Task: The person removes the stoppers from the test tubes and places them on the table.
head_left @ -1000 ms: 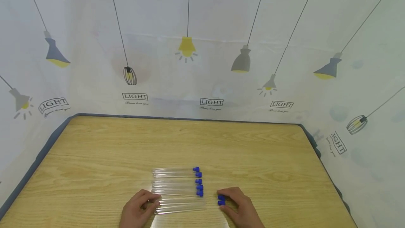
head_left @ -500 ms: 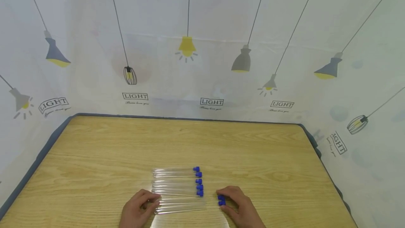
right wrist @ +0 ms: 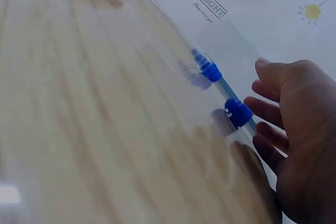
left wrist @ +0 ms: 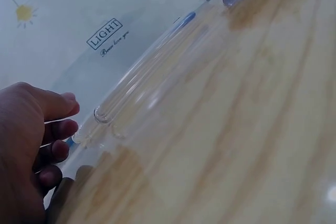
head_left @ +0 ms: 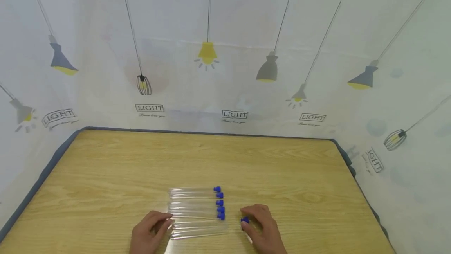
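Several clear test tubes with blue caps point(head_left: 192, 203) lie in a row, caps to the right. Below them lie uncapped clear test tubes point(head_left: 201, 230), also seen as long round-ended test tubes point(left wrist: 142, 77) in the left wrist view. Beside their closed ends is my left hand point(head_left: 149, 230), fingers loosely bent, with nothing in its grasp. My right hand point(head_left: 264, 228) hovers around loose blue caps point(head_left: 244, 220), partly hidden by its thumb. In the right wrist view, a gap shows between thumb and fingers, and the fingertips are close beside the caps point(right wrist: 239, 113).
The wooden table point(head_left: 211, 160) has a dark edge along its back and sides. Behind it hangs a pale sheet point(head_left: 176, 78) printed with lamps and the word LIGHT.
My left hand has drawn slightly left from the tube ends. The right thumb has shifted up over the loose caps, and the head view has shifted slightly. The tubes stay in place.
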`<move>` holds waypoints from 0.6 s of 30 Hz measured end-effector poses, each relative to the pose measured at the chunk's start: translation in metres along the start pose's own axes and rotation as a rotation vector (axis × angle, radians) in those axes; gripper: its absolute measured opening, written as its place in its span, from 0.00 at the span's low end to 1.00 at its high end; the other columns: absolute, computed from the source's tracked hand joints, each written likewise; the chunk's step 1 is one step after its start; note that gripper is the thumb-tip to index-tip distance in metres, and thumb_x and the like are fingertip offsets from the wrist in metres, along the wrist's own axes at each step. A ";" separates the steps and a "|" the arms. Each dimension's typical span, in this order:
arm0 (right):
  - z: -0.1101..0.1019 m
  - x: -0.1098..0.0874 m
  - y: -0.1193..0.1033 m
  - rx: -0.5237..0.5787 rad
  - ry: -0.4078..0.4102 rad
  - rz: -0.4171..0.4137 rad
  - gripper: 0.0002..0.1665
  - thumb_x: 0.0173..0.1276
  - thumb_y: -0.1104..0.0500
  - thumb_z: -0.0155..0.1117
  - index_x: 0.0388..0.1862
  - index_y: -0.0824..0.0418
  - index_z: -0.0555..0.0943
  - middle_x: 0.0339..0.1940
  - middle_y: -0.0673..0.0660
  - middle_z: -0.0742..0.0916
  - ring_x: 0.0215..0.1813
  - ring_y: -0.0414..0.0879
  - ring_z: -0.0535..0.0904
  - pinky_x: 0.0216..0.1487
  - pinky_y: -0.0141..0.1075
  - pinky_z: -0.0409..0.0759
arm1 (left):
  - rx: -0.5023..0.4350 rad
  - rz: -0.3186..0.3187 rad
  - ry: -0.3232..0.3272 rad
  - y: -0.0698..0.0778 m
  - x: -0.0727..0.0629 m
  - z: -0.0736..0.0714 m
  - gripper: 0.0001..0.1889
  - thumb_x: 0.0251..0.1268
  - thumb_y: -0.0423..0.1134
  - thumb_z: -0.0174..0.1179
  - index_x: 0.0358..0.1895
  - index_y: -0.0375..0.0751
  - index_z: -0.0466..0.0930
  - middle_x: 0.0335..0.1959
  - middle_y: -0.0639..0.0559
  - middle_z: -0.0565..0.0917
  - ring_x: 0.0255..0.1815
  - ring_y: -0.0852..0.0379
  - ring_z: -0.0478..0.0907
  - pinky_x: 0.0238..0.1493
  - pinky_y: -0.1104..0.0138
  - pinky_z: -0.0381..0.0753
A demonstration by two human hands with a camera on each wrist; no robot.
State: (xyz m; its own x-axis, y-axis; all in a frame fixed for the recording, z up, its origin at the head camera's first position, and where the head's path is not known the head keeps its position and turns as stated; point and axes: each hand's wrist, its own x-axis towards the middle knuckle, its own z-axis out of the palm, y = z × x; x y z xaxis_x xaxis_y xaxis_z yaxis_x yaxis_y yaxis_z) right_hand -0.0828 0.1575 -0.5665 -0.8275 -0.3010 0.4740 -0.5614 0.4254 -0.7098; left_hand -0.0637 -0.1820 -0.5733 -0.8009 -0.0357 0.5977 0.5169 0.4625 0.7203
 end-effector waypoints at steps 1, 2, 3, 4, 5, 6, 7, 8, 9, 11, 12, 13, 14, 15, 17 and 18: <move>0.003 0.001 0.000 0.001 0.004 0.000 0.21 0.63 0.64 0.68 0.55 0.55 0.80 0.50 0.46 0.82 0.53 0.44 0.72 0.52 0.35 0.70 | 0.005 -0.003 0.016 -0.001 0.000 -0.001 0.17 0.42 0.16 0.69 0.35 0.38 0.84 0.27 0.54 0.80 0.23 0.68 0.72 0.24 0.79 0.71; 0.005 0.003 -0.001 -0.003 0.007 0.009 0.20 0.64 0.63 0.68 0.54 0.54 0.80 0.50 0.45 0.83 0.53 0.44 0.71 0.52 0.36 0.70 | 0.014 -0.007 0.029 -0.002 0.000 -0.001 0.17 0.42 0.16 0.69 0.35 0.38 0.84 0.27 0.54 0.80 0.23 0.68 0.72 0.23 0.79 0.70; 0.007 0.004 -0.001 -0.008 0.014 0.006 0.19 0.64 0.62 0.68 0.54 0.54 0.80 0.49 0.46 0.83 0.53 0.44 0.71 0.52 0.37 0.70 | 0.032 -0.009 0.041 -0.002 0.001 -0.002 0.17 0.41 0.16 0.70 0.35 0.38 0.84 0.27 0.55 0.80 0.22 0.68 0.71 0.22 0.79 0.70; 0.009 0.006 -0.002 -0.011 0.022 0.009 0.18 0.64 0.61 0.68 0.53 0.54 0.80 0.49 0.46 0.83 0.53 0.45 0.71 0.52 0.37 0.70 | 0.053 -0.007 0.054 -0.003 0.003 -0.003 0.17 0.41 0.17 0.70 0.35 0.38 0.84 0.27 0.55 0.80 0.22 0.68 0.71 0.22 0.79 0.69; 0.011 0.008 -0.003 -0.017 0.029 0.013 0.17 0.64 0.60 0.68 0.52 0.53 0.81 0.48 0.45 0.83 0.53 0.45 0.71 0.52 0.38 0.70 | 0.076 -0.013 0.062 -0.003 0.004 -0.004 0.17 0.41 0.17 0.70 0.35 0.39 0.84 0.27 0.56 0.80 0.22 0.69 0.70 0.22 0.79 0.68; 0.013 0.010 -0.004 -0.020 0.032 0.025 0.16 0.64 0.59 0.68 0.51 0.53 0.81 0.48 0.45 0.83 0.53 0.44 0.71 0.52 0.38 0.69 | 0.093 -0.013 0.073 -0.002 0.006 -0.004 0.17 0.40 0.17 0.71 0.34 0.39 0.84 0.27 0.56 0.79 0.22 0.69 0.70 0.21 0.79 0.68; 0.016 0.012 -0.005 -0.027 0.036 0.031 0.15 0.64 0.57 0.68 0.50 0.52 0.81 0.47 0.44 0.83 0.52 0.44 0.70 0.52 0.38 0.69 | 0.108 -0.009 0.083 -0.002 0.008 -0.005 0.17 0.39 0.17 0.71 0.34 0.39 0.84 0.26 0.56 0.79 0.22 0.68 0.70 0.21 0.79 0.67; 0.018 0.013 -0.006 -0.037 0.040 0.039 0.14 0.64 0.56 0.69 0.49 0.51 0.81 0.47 0.44 0.83 0.52 0.44 0.70 0.52 0.39 0.69 | 0.121 -0.010 0.087 -0.002 0.009 -0.006 0.17 0.39 0.17 0.71 0.33 0.38 0.84 0.26 0.56 0.79 0.22 0.68 0.70 0.21 0.79 0.67; 0.020 0.014 -0.006 -0.044 0.041 0.048 0.13 0.64 0.56 0.68 0.48 0.51 0.82 0.47 0.43 0.83 0.52 0.43 0.70 0.52 0.39 0.69 | 0.127 -0.012 0.088 -0.001 0.010 -0.006 0.17 0.38 0.17 0.71 0.33 0.38 0.83 0.26 0.56 0.79 0.22 0.68 0.70 0.21 0.79 0.68; 0.023 0.016 -0.008 -0.061 0.040 0.072 0.11 0.64 0.55 0.68 0.46 0.49 0.82 0.46 0.43 0.83 0.52 0.43 0.70 0.52 0.40 0.69 | 0.127 -0.036 0.074 -0.001 0.011 -0.007 0.17 0.37 0.16 0.71 0.32 0.38 0.83 0.27 0.56 0.79 0.23 0.67 0.71 0.22 0.79 0.69; 0.024 0.016 -0.009 -0.068 0.043 0.079 0.09 0.64 0.55 0.68 0.44 0.49 0.82 0.46 0.43 0.83 0.52 0.43 0.70 0.52 0.41 0.69 | 0.131 -0.055 0.064 -0.001 0.011 -0.007 0.17 0.38 0.17 0.71 0.32 0.38 0.83 0.27 0.56 0.79 0.23 0.67 0.71 0.22 0.79 0.69; 0.025 0.016 -0.009 -0.076 0.047 0.083 0.08 0.64 0.56 0.68 0.43 0.49 0.82 0.46 0.43 0.83 0.52 0.43 0.70 0.51 0.42 0.69 | 0.135 -0.079 0.048 0.000 0.011 -0.007 0.16 0.39 0.17 0.71 0.31 0.38 0.82 0.27 0.57 0.78 0.23 0.67 0.72 0.23 0.79 0.70; 0.026 0.016 -0.010 -0.084 0.052 0.086 0.07 0.64 0.56 0.68 0.41 0.49 0.83 0.45 0.44 0.83 0.52 0.43 0.70 0.51 0.43 0.69 | 0.144 -0.103 0.033 0.000 0.011 -0.007 0.15 0.40 0.18 0.72 0.31 0.39 0.82 0.28 0.57 0.78 0.24 0.67 0.72 0.23 0.79 0.70; 0.027 0.016 -0.010 -0.091 0.058 0.087 0.06 0.64 0.56 0.68 0.39 0.48 0.83 0.45 0.44 0.83 0.52 0.43 0.70 0.50 0.43 0.69 | 0.151 -0.122 0.020 0.001 0.011 -0.007 0.15 0.40 0.19 0.72 0.31 0.38 0.82 0.28 0.57 0.78 0.24 0.67 0.72 0.24 0.79 0.71; 0.028 0.016 -0.010 -0.098 0.063 0.083 0.04 0.64 0.56 0.69 0.37 0.48 0.83 0.45 0.44 0.83 0.52 0.43 0.70 0.50 0.43 0.69 | 0.184 -0.152 0.002 0.002 0.011 -0.007 0.14 0.41 0.20 0.72 0.30 0.39 0.82 0.29 0.58 0.78 0.25 0.68 0.72 0.25 0.80 0.71; 0.029 0.016 -0.010 -0.101 0.064 0.074 0.04 0.63 0.57 0.69 0.36 0.47 0.83 0.44 0.45 0.83 0.52 0.43 0.70 0.50 0.42 0.69 | 0.195 -0.158 -0.005 0.002 0.011 -0.007 0.13 0.40 0.21 0.73 0.29 0.39 0.82 0.29 0.58 0.78 0.24 0.68 0.72 0.25 0.80 0.71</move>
State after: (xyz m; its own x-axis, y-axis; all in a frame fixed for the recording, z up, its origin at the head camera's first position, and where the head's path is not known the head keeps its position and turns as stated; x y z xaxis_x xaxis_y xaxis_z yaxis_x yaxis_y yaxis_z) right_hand -0.0900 0.1235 -0.5665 -0.8641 -0.2116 0.4567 -0.4941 0.5293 -0.6897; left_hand -0.0691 -0.1875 -0.5630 -0.8690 -0.1174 0.4807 0.3170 0.6138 0.7230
